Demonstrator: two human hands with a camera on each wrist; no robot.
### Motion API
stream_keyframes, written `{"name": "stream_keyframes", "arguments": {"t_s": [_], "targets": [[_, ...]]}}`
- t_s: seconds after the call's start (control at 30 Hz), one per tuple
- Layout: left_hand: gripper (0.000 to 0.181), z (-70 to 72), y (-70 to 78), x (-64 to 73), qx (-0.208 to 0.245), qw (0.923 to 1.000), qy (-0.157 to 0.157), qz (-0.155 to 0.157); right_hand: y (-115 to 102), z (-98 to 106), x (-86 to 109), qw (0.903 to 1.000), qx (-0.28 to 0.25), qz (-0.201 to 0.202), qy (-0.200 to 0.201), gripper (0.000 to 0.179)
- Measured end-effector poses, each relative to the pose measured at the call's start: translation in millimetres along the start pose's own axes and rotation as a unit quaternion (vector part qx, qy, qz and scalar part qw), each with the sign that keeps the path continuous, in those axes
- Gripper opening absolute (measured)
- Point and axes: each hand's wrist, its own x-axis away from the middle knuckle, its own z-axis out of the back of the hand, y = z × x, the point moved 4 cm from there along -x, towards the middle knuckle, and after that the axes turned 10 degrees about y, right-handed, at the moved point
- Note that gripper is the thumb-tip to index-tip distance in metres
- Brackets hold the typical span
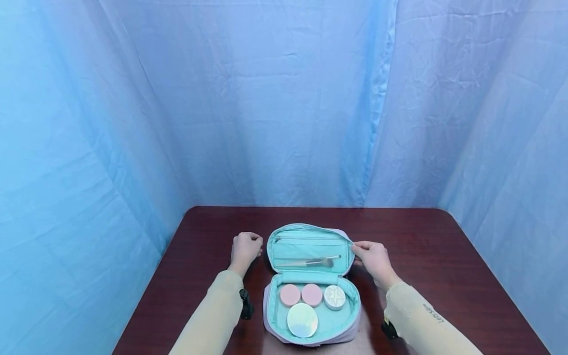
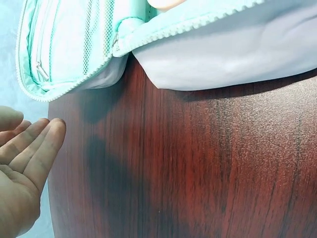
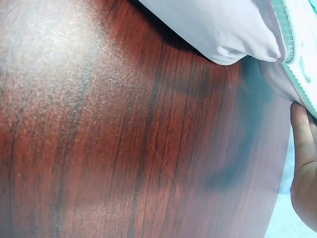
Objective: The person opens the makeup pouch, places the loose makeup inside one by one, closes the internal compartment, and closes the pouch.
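Observation:
A cosmetic bag [image 1: 306,278] with a lilac outside and mint lining stands unzipped, its lid [image 1: 290,248] tipped back. My right hand [image 1: 374,261] pinches the lid's right edge; in the right wrist view only part of that hand [image 3: 306,183] shows. Just left of the lid, my left hand [image 1: 245,251] hovers apart from it with loosely bent fingers, nothing in them. Inside the base lie two pink round cases [image 1: 290,295], a white round case with a star [image 1: 335,297] and a larger shiny round case [image 1: 302,320]. Makeup brushes [image 1: 310,263] sit in the lid's mesh pocket.
A dark reddish wooden table [image 1: 426,256] with rounded far corners carries the bag. Light blue cloth [image 1: 266,98] hangs behind it and along both sides. A dark wrist camera [image 1: 246,304] is strapped beneath the left sleeve.

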Motion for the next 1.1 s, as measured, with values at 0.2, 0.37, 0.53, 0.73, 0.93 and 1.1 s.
{"name": "stream_keyframes", "arguments": {"t_s": [0.2, 0.37, 0.53, 0.73, 0.93, 1.1], "targets": [[0.018, 0.0, 5.3, 1.3, -0.026, 0.998, 0.031, -0.049, -1.2, 0.0, 1.3, 1.0, -0.001, -0.003, 0.002, 0.035], [0.017, -0.3, 12.9, 0.4, -0.002, 0.9959, 0.055, -0.072, -2.4, 0.1, 3.2, 1.0, 0.001, -0.004, 0.003, 0.036], [0.018, -1.6, 15.4, -0.1, 0.013, 0.9962, 0.058, -0.064, -3.7, 0.0, 4.6, 1.0, 0.0, -0.008, 0.002, 0.037], [0.021, -4.2, 8.6, 0.0, 0.004, 0.9984, 0.045, -0.034, -4.6, -0.3, 4.7, 1.0, 0.003, -0.008, 0.003, 0.036], [0.031, -16.3, 1.3, 3.3, 0.052, 0.9971, -0.041, 0.037, -4.1, -0.4, 5.7, 1.0, 0.0, -0.008, 0.002, 0.038], [0.03, -21.5, 4.6, 3.5, 0.087, 0.9929, -0.062, 0.053, -4.1, 1.5, 5.9, 0.9999, -0.012, -0.003, -0.003, 0.04]]}}
